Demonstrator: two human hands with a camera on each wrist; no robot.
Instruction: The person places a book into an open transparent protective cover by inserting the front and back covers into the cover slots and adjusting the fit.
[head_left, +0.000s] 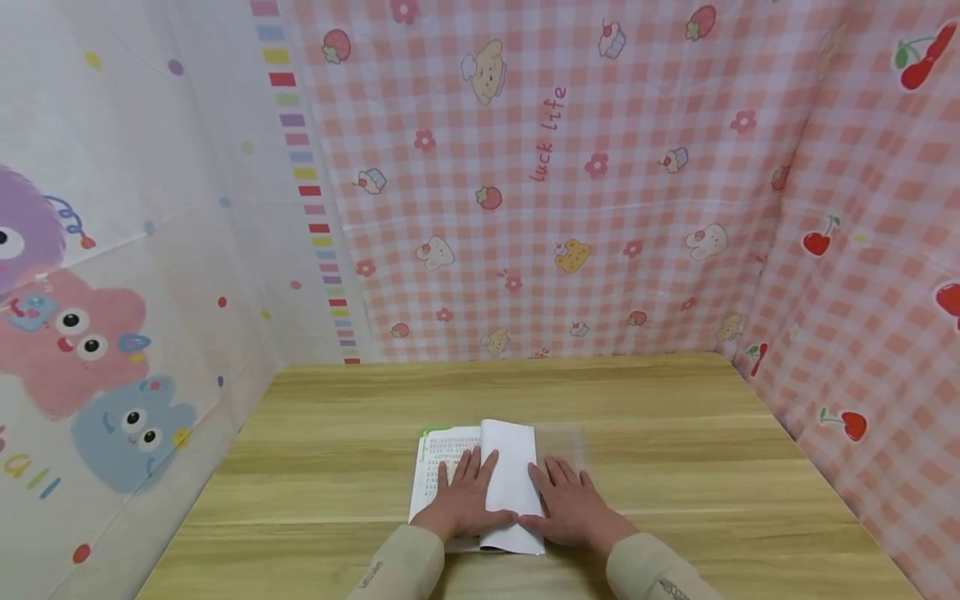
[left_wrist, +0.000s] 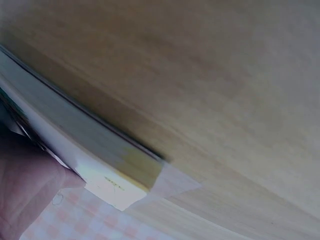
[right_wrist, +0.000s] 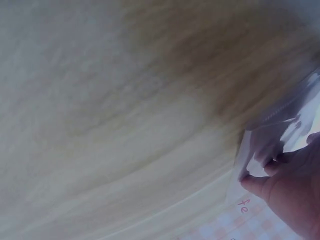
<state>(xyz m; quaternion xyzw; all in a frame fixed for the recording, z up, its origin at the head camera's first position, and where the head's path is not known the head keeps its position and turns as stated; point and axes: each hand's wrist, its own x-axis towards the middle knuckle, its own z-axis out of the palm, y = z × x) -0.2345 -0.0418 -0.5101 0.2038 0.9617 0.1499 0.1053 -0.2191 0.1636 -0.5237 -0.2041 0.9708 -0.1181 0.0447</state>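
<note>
A thick book [head_left: 438, 450] lies on the wooden table in front of me, a printed page showing on its left side. Over its right part is a blank white flap [head_left: 513, 467]. My left hand [head_left: 465, 497] rests flat with spread fingers across the printed page and the flap, thumb pointing right. My right hand [head_left: 572, 505] lies with straight fingers on a clear plastic sheet [head_left: 568, 435] that sticks out to the right, its thumb meeting the left thumb over the flap. In the right wrist view, the shiny plastic [right_wrist: 270, 130] lies under the fingertips.
The wooden table [head_left: 337, 467] extends around the book on every side. A pink checked cloth [head_left: 547, 292] hangs behind it, with patterned cloths to the left [head_left: 90, 250] and right [head_left: 862, 333]. The book's thick page edge [left_wrist: 90, 132] faces the left wrist view.
</note>
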